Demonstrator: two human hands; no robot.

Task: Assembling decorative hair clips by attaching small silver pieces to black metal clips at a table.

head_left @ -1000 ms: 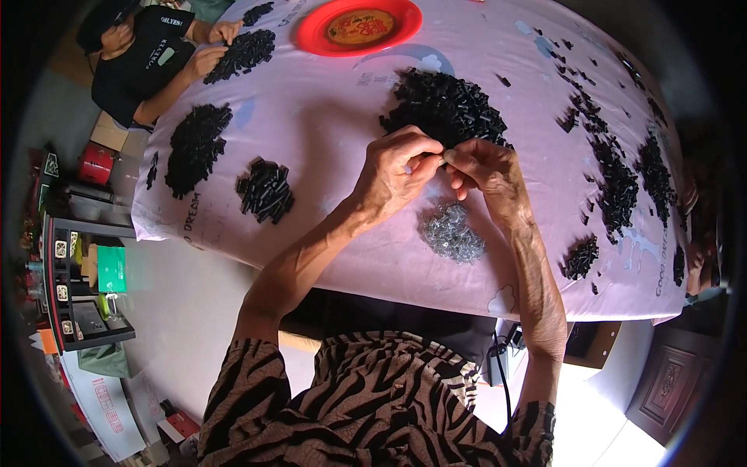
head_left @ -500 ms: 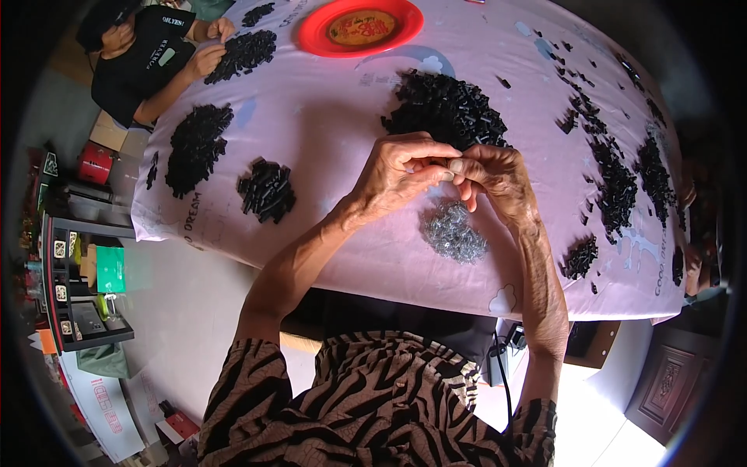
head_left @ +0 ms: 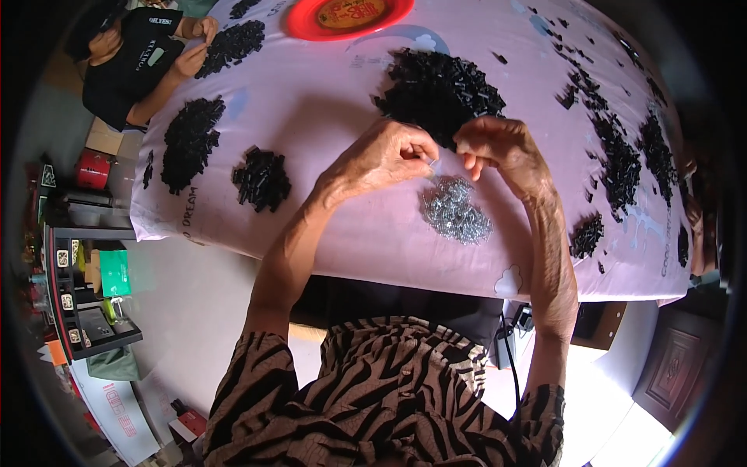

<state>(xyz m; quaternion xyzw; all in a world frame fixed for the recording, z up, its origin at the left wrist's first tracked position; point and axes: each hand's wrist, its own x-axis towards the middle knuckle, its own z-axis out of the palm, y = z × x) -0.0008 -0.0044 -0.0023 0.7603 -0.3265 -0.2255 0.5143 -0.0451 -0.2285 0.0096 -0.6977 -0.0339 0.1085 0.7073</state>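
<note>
Above the pink cloth (head_left: pixel 342 253), near its front edge, two bare hands work between two heaps. The left hand (head_left: pixel 377 159) is pinched narrow, thumb against forefinger, and appears to hold a small clear piece (head_left: pixel 433 163), which projects just beyond the fingertips, above the clear heap (head_left: pixel 457 214). The right hand (head_left: pixel 510 152) is curled, its fingertips at the near edge of the black heap (head_left: pixel 443 89); whether anything lies in its grasp cannot be told. To the left rests a smaller pile of short black tubes (head_left: pixel 262 180), clear of both hands. The clear piece, judged by its size and glassy shine, should be very light and fairly stiff, with a smooth surface apt to slip or spin under a loose pinch; hard squeezing might bend or crack it. It is best taken at one end between thumb and forefinger pads, leaving the other end free. The black pieces look equally light but duller, probably firm and easier to grip, and are best held across the middle of their length.
</note>
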